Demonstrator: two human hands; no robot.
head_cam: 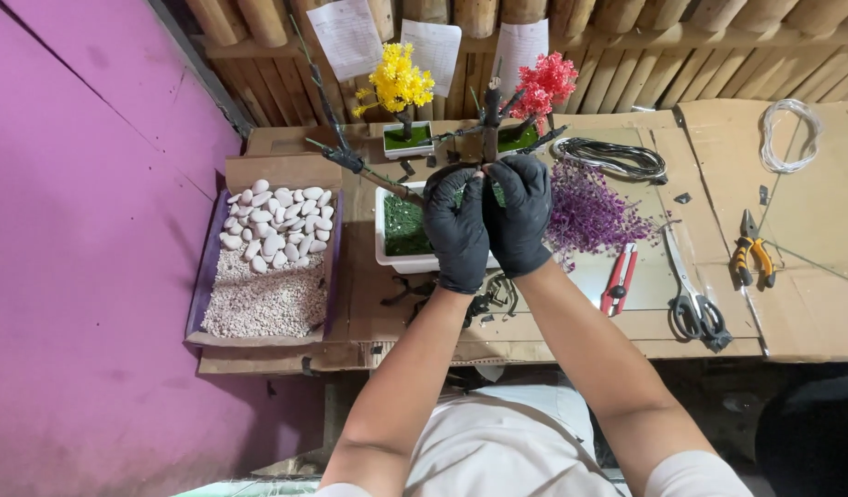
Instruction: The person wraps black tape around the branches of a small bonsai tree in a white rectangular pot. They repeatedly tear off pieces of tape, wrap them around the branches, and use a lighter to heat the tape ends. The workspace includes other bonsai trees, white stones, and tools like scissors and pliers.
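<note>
- left hand (456, 230), in a black glove, is clenched around the base of the bare wire tree (490, 129).
- right hand (520, 213), gloved too, grips the same trunk, touching the left.
- the tree stands over the white tray (396, 262); branches spread toward 10 and 2 o'clock.
- pebble box (267, 267) lies at 9 o'clock, scissors (691, 294) at 4 o'clock.

We take the white pot (398, 260) as landmark | left of it: tray of pebbles and gravel (265, 276) | behind it: two small potted trees (401, 92) | right of it: heap of sprigs (589, 213), then cutter (619, 279), scissors (691, 294), pliers (751, 248) | behind the sprigs: wire coil (612, 158) | over the pot: our gloved hands (488, 225) on the bare branch trunk (490, 124)
</note>
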